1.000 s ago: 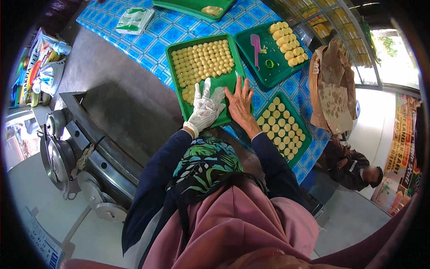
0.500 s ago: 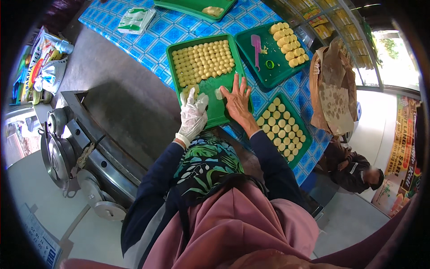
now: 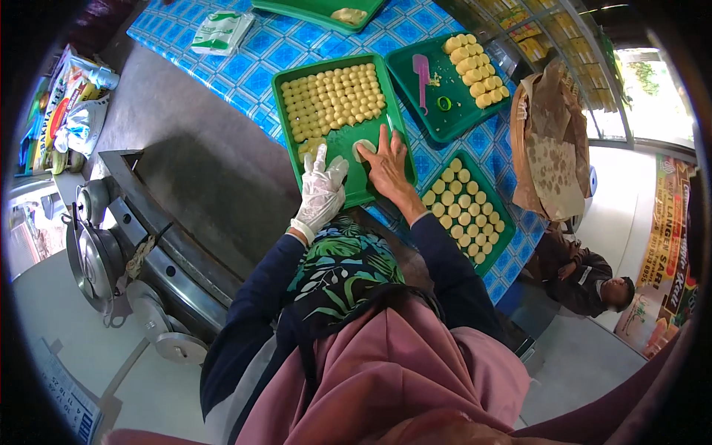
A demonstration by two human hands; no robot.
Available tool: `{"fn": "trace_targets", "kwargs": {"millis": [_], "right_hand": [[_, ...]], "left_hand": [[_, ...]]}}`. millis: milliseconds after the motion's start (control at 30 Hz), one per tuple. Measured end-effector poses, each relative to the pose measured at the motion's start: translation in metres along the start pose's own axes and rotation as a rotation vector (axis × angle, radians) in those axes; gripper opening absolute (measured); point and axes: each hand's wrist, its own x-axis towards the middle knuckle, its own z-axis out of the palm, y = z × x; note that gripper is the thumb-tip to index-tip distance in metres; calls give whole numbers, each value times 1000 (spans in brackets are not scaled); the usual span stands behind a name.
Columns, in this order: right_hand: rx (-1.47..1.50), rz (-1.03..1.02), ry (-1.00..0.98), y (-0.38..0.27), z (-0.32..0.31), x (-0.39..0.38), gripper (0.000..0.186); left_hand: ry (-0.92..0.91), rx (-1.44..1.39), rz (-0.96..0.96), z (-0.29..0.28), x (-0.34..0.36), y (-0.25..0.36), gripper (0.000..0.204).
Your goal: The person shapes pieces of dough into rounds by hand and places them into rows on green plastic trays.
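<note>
A green tray [image 3: 357, 191] lies before me, its far part filled with rows of small pale yellow dough balls [image 3: 334, 93]. My left hand [image 3: 322, 191], in a clear plastic glove, rests over the tray's near left part. Its fingers are stretched out, their tips just below a few flattened yellow dough pieces [image 3: 311, 146]. My right hand [image 3: 391, 172] is bare and lies open over the tray's right side, fingers pointing away. Its thumb tip touches a small pale round piece [image 3: 362, 150], whose kind I cannot make out.
A dark green tray [image 3: 454, 122] holds yellow dough rounds, a purple spatula [image 3: 421, 78] and a green ring [image 3: 443, 104]. Nearer stands a tray of spaced dough rounds [image 3: 465, 200]. A paper-lined basket [image 3: 550, 148] is at right, a metal stove [image 3: 174, 252] at left. A person [image 3: 593, 282] sits at right.
My left fingers have drawn back a little from the flattened dough. My right hand has shifted slightly left and nearer, and the pale round piece now shows a broader face beside its thumb.
</note>
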Motion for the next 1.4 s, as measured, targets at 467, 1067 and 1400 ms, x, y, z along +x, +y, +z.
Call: {"fn": "trace_targets", "kwargs": {"millis": [467,1067,1400], "right_hand": [[-112,13,115,1,3,-34,48],[159,664,781,227,-99,89,34],[-33,819,637,294,-108,159,64]], "left_hand": [[-276,269,179,33,28,6,66],[-351,234,213,34,51,6,86],[-429,199,183,13,68,5,68]]}}
